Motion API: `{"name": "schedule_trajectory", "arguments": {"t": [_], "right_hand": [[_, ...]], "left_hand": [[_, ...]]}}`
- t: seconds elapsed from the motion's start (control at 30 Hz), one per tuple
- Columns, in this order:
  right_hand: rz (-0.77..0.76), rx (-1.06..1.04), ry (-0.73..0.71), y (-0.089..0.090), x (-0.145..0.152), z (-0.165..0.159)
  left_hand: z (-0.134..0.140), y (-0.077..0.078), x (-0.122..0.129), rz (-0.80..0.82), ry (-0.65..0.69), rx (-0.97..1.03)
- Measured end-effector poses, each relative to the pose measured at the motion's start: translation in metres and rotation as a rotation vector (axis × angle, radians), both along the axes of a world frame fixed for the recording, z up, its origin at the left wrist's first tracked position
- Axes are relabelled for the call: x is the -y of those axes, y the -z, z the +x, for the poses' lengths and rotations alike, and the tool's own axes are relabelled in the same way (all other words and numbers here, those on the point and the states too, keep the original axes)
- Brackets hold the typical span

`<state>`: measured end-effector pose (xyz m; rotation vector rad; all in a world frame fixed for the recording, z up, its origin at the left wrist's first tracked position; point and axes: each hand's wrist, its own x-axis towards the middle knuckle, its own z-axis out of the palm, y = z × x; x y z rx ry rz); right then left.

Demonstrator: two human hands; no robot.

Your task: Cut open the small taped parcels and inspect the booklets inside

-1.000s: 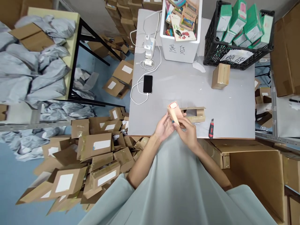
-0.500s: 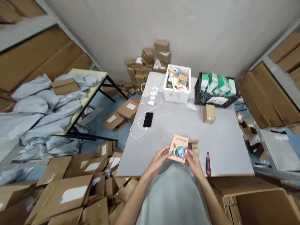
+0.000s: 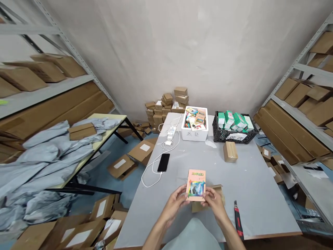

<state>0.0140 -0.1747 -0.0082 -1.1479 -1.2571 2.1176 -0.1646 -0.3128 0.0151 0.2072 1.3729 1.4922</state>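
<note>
A small flat peach-coloured pack (image 3: 196,185) with a rainbow-coloured picture and green lettering is held up over the near part of the table, its front towards me. My left hand (image 3: 178,200) pinches its lower left edge, while my right hand (image 3: 212,200) grips the lower right corner. Whether it is a booklet or a thin box I cannot tell. Behind and below it lies an opened brown cardboard box (image 3: 219,191), partly hidden by the pack and my right hand. To the right rests a red and black utility knife (image 3: 237,221).
On the grey table (image 3: 182,158) stand a white foam box (image 3: 194,134) of colourful packs, a black crate (image 3: 234,137) of green-and-white boxes, and a small closed carton (image 3: 230,152). A phone (image 3: 163,163) lies left, on a white cable. Cartons cover the floor; grey parcels (image 3: 49,149) fill a side table.
My view has tilted up, so the table sits lower in the picture. Both hands still hold the pack, now more upright, and more of the opened cardboard box shows beneath it.
</note>
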Motion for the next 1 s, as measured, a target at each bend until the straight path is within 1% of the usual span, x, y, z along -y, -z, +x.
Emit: {"name": "schedule_trajectory", "arguments": {"t": [0.07,0.1,0.17,0.2,0.27,0.3,0.33,0.37,0.4,0.43,0.5,0.53,0.6,0.63,0.7,0.73,0.77,0.8,0.83,0.9,1.0], "right_hand": [[0.071,-0.042,0.019,-0.016,-0.026,-0.024],[0.106,-0.078,0.035,-0.029,-0.044,-0.042],[0.159,-0.193,0.088,-0.062,-0.083,-0.083],[0.165,-0.263,0.108,-0.079,-0.102,-0.104],[0.176,-0.334,0.131,-0.109,-0.131,-0.141],[0.191,-0.332,0.126,-0.118,-0.139,-0.154],[0.207,-0.321,0.109,-0.122,-0.142,-0.162],[0.226,-0.311,0.074,-0.119,-0.141,-0.164],[0.248,-0.294,0.042,-0.111,-0.137,-0.160],[0.269,-0.272,0.014,-0.099,-0.131,-0.149],[0.315,-0.182,0.019,-0.064,-0.120,-0.113],[0.326,-0.116,0.054,-0.044,-0.116,-0.088],[0.339,0.040,0.190,-0.004,-0.114,-0.032],[0.335,0.107,0.272,0.014,-0.115,-0.002],[0.303,0.212,0.442,0.047,-0.116,0.056],[0.268,0.263,0.508,0.060,-0.115,0.082],[0.245,0.306,0.539,0.072,-0.113,0.104],[0.226,0.350,0.530,0.082,-0.109,0.121],[0.207,0.380,0.491,0.089,-0.104,0.135],[0.154,0.416,0.379,0.096,-0.091,0.149],[0.064,0.434,0.238,0.090,-0.075,0.145]], "left_hand": [[-0.022,-0.017,-0.024,0.070,0.002,-0.090],[-0.036,-0.030,-0.041,0.117,0.003,-0.142],[-0.068,-0.063,-0.083,0.221,-0.023,-0.284],[-0.085,-0.082,-0.105,0.255,-0.071,-0.372],[-0.115,-0.114,-0.147,0.307,-0.239,-0.539],[-0.127,-0.124,-0.164,0.310,-0.316,-0.617],[-0.136,-0.128,-0.176,0.284,-0.379,-0.662],[-0.142,-0.126,-0.183,0.246,-0.402,-0.670],[-0.144,-0.117,-0.183,0.215,-0.394,-0.669],[-0.142,-0.102,-0.178,0.187,-0.373,-0.664],[-0.127,-0.059,-0.154,0.133,-0.301,-0.640],[-0.115,-0.035,-0.137,0.074,-0.249,-0.580],[-0.085,0.010,-0.097,-0.059,-0.192,-0.447],[-0.068,0.028,-0.076,-0.101,-0.178,-0.410],[-0.037,0.057,-0.039,-0.163,-0.155,-0.350],[-0.023,0.068,-0.023,-0.187,-0.139,-0.317],[-0.010,0.077,-0.009,-0.212,-0.120,-0.286],[0.001,0.084,0.003,-0.225,-0.097,-0.261],[0.010,0.090,0.011,-0.233,-0.060,-0.239],[0.024,0.098,0.021,-0.257,-0.003,-0.203],[0.037,0.098,0.019,-0.280,0.024,-0.165]]}}
